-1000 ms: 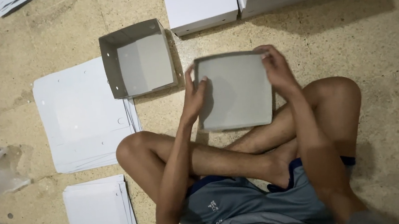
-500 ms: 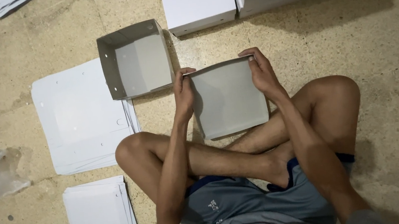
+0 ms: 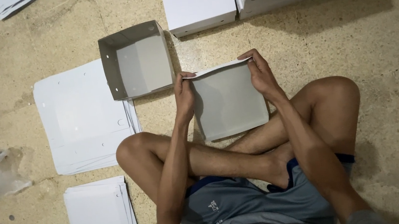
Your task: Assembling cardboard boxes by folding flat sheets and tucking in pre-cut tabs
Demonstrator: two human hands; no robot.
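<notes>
A seated person folds up the far edge of a grey card sheet held in both hands.

The card sheet (image 3: 230, 101) lies on the floor (image 3: 376, 59) against the crossed legs, its far flap pinched up into a thin white-edged lip. It looks light and fairly stiff, likely to crease along its scored lines and to bend if gripped mid-panel, so the flap corners seem the best hold. The left hand (image 3: 185, 96) is closed on the flap's corner at 9 o'clock of the sheet; the right hand (image 3: 260, 73) is closed on the corner at 1 o'clock. At 10 o'clock stands an open folded box (image 3: 136, 60). Farther toward 9 o'clock lie flat white sheets (image 3: 84, 119), a smaller stack (image 3: 102, 216) sits at 8 o'clock, and closed white boxes (image 3: 197, 1) rest at 12 o'clock.
</notes>
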